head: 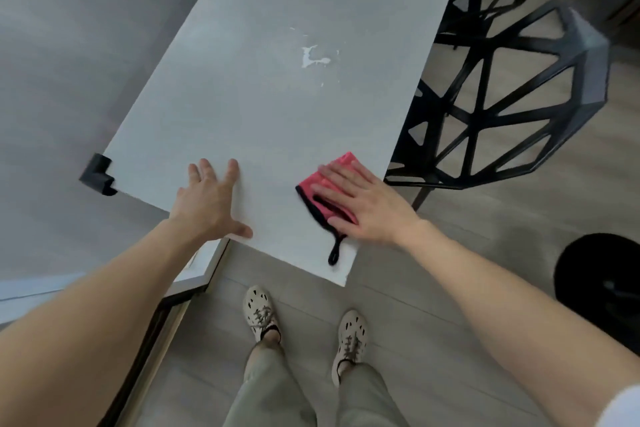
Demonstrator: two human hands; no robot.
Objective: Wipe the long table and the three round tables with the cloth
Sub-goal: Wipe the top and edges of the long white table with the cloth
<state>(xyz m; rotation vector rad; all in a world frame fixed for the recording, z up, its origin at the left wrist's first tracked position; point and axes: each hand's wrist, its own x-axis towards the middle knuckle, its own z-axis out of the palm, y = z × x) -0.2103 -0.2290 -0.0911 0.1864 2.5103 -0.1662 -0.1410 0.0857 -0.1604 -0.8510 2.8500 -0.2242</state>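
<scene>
Long-table step, near end. Right hand (360,204) flat, fingers straight, pressing the pink cloth (343,161) onto the tabletop (259,104) at its 5 o'clock corner, gripping nothing. Left hand (207,201) spread flat at 7 o'clock, bracing. White smear (311,57) lies toward 12 o'clock — next stroke should push there, I'd judge.

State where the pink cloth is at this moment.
Head view: the pink cloth lies under the right hand at the near right corner of the long table.

No readable text, labels, brands or numbers anywhere in view.
</scene>
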